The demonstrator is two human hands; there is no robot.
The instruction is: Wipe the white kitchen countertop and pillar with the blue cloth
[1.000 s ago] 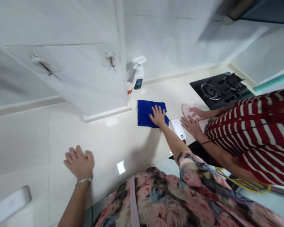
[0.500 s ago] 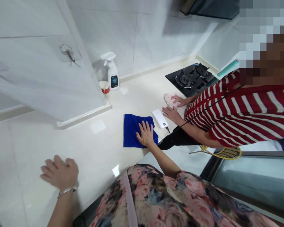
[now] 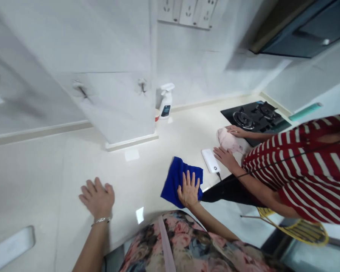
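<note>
My right hand [image 3: 188, 191] lies flat, fingers spread, on a blue cloth [image 3: 177, 177] near the front edge of the pale countertop [image 3: 73, 166]. My left hand [image 3: 98, 197], with a silver bracelet at the wrist, rests flat and open on the bare counter to the left, holding nothing. A co-worker in a red-and-white striped top [image 3: 303, 166] stands at the right. One of that person's hands presses a pink cloth [image 3: 228, 139] by the stove; the other rests beside a white power bank [image 3: 210, 160].
A white spray bottle [image 3: 166, 101] and a small red-and-white cup [image 3: 156, 114] stand at the back against the tiled wall. A black gas hob [image 3: 255, 116] sits at the right. Wall hooks [image 3: 142, 85] and sockets [image 3: 187, 11] are on the tiles. A white object [image 3: 11, 247] lies bottom left.
My right hand has drawn the blue cloth back toward me along the counter, bunching it. My left hand has stayed in place. The co-worker's pink cloth has shifted slightly.
</note>
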